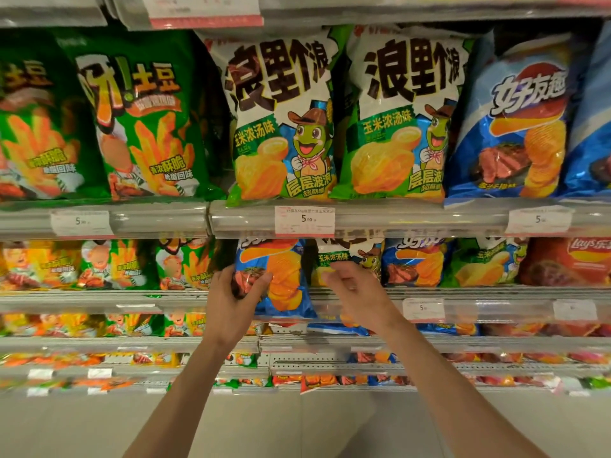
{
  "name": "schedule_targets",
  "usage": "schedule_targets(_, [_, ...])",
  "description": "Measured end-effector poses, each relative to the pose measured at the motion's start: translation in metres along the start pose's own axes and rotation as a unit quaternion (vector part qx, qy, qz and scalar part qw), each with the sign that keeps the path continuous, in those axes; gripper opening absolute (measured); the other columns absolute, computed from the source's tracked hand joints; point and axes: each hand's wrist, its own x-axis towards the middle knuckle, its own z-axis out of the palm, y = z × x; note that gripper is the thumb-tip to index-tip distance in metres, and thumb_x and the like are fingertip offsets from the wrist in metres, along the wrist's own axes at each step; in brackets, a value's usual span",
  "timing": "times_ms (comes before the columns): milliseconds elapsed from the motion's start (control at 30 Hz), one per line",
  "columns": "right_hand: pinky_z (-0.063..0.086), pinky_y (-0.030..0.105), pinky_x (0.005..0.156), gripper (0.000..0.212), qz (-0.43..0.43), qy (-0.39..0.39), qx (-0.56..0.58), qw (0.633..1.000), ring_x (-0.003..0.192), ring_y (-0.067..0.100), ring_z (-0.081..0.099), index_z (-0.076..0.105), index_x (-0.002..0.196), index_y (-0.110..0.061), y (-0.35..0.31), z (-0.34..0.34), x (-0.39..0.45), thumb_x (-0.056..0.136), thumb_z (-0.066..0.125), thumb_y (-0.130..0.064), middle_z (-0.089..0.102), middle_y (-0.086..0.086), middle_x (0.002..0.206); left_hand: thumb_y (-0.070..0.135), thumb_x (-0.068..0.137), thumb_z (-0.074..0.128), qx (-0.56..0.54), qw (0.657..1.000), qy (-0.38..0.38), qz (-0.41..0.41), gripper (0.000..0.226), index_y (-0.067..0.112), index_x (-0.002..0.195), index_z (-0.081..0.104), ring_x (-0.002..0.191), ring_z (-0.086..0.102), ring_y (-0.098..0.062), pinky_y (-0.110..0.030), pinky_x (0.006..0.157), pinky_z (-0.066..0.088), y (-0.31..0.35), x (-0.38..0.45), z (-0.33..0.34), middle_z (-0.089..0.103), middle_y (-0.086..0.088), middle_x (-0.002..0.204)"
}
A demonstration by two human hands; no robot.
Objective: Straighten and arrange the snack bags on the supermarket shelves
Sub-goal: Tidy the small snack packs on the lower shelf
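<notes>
A blue chip bag [281, 279] stands on the second shelf, its lower part hanging over the shelf's front rail. My left hand [236, 294] grips its left side, thumb curled over the front. My right hand [352, 287] is at the white and green corn-flavour bag [334, 259] just to the right, fingers bent against its lower front; the hand is blurred and I cannot tell whether it holds the bag. Above, on the top full shelf, two large white and green bags [281, 120] stand side by side.
Green fries bags [139, 114] fill the left of both shelves. Blue chip bags [519, 120] stand at the upper right, and a red bag [568, 262] at the right of the second shelf. Price tags [305, 221] line the shelf rails. Lower shelves hold more small bags.
</notes>
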Motion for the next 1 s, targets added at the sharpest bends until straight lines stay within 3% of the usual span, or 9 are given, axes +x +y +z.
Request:
schedule_targets(167, [0.048, 0.006, 0.081, 0.049, 0.002, -0.111, 0.057, 0.992, 0.098, -0.009, 0.066, 0.062, 0.131, -0.02, -0.016, 0.014, -0.008, 0.094, 0.062, -0.053, 0.071, -0.025, 0.1, 0.063, 0.077, 0.074, -0.091, 0.995, 0.005, -0.032, 0.054, 0.025, 0.114, 0.064, 0.091, 0.074, -0.021, -0.047, 0.083, 0.062, -0.001, -0.045, 0.007, 0.073, -0.003, 0.103])
schedule_targets(233, [0.051, 0.022, 0.101, 0.07, 0.008, -0.139, 0.068, 0.988, 0.115, 0.0, 0.064, 0.056, 0.141, -0.016, -0.021, 0.023, -0.012, 0.088, 0.063, -0.06, 0.069, -0.014, 0.124, 0.064, 0.075, 0.075, -0.101, 0.993, -0.01, -0.052, 0.059, 0.025, 0.116, 0.061, 0.088, 0.075, -0.016, -0.041, 0.08, 0.063, -0.002, -0.056, 0.007, 0.075, 0.005, 0.099])
schedule_targets(300, [0.048, 0.032, 0.109, 0.072, 0.014, -0.146, 0.063, 0.987, 0.127, 0.007, 0.059, 0.051, 0.146, -0.018, -0.023, 0.029, -0.016, 0.088, 0.065, -0.059, 0.063, -0.006, 0.138, 0.062, 0.076, 0.08, -0.112, 0.991, -0.023, -0.068, 0.06, 0.027, 0.118, 0.057, 0.089, 0.075, -0.013, -0.032, 0.075, 0.063, -0.005, -0.064, 0.005, 0.075, 0.009, 0.1])
schedule_targets(400, [0.053, 0.02, 0.095, 0.052, 0.022, -0.126, 0.063, 0.99, 0.122, 0.006, 0.06, 0.055, 0.14, -0.02, -0.022, 0.036, -0.022, 0.095, 0.07, -0.041, 0.066, -0.008, 0.132, 0.053, 0.073, 0.079, -0.143, 0.985, -0.031, -0.088, 0.06, 0.03, 0.122, 0.052, 0.09, 0.074, -0.008, -0.023, 0.07, 0.06, -0.01, -0.069, -0.004, 0.072, 0.003, 0.11])
schedule_targets(467, [0.054, 0.019, 0.093, 0.048, 0.032, -0.109, 0.072, 0.991, 0.118, 0.006, 0.062, 0.056, 0.138, -0.021, -0.022, 0.04, -0.031, 0.094, 0.073, -0.033, 0.067, -0.007, 0.13, 0.053, 0.072, 0.077, -0.158, 0.982, -0.042, -0.092, 0.062, 0.03, 0.124, 0.053, 0.088, 0.075, -0.008, -0.022, 0.069, 0.059, -0.013, -0.069, -0.012, 0.071, 0.001, 0.11])
schedule_targets(533, [0.056, 0.022, 0.093, 0.04, 0.041, -0.099, 0.08, 0.991, 0.113, 0.005, 0.066, 0.061, 0.131, -0.028, -0.02, 0.04, -0.041, 0.093, 0.075, -0.029, 0.072, -0.011, 0.123, 0.051, 0.075, 0.078, -0.166, 0.98, -0.07, -0.084, 0.059, 0.031, 0.126, 0.057, 0.087, 0.075, -0.006, -0.018, 0.068, 0.058, -0.014, -0.07, -0.016, 0.075, 0.009, 0.105])
schedule_targets(667, [0.055, 0.012, 0.081, 0.035, 0.052, -0.062, 0.095, 0.992, 0.104, -0.005, 0.068, 0.064, 0.117, -0.044, -0.016, 0.026, -0.069, 0.091, 0.078, -0.026, 0.075, -0.023, 0.111, 0.048, 0.079, 0.082, -0.169, 0.974, -0.128, -0.075, 0.053, 0.035, 0.126, 0.06, 0.099, 0.072, -0.003, -0.023, 0.077, 0.06, -0.013, -0.074, -0.008, 0.074, 0.018, 0.111])
schedule_targets(800, [0.057, 0.03, 0.094, 0.04, 0.071, -0.011, 0.136, 0.988, 0.112, 0.012, 0.07, 0.065, 0.125, -0.029, -0.003, 0.003, -0.096, 0.09, 0.077, -0.015, 0.076, -0.008, 0.118, 0.054, 0.071, 0.08, -0.162, 0.97, -0.173, -0.057, 0.055, 0.039, 0.121, 0.059, 0.098, 0.068, 0.006, -0.013, 0.071, 0.056, 0.002, -0.083, 0.015, 0.071, 0.028, 0.107])
schedule_targets(1000, [0.056, 0.018, 0.084, 0.04, 0.068, 0.028, 0.158, 0.985, 0.109, 0.008, 0.071, 0.065, 0.127, -0.021, 0.009, -0.052, -0.124, 0.092, 0.073, -0.004, 0.077, -0.009, 0.117, 0.057, 0.07, 0.081, -0.155, 0.959, -0.236, -0.032, 0.059, 0.046, 0.122, 0.055, 0.105, 0.062, 0.01, -0.014, 0.073, 0.056, 0.031, -0.09, 0.056, 0.068, 0.032, 0.111])
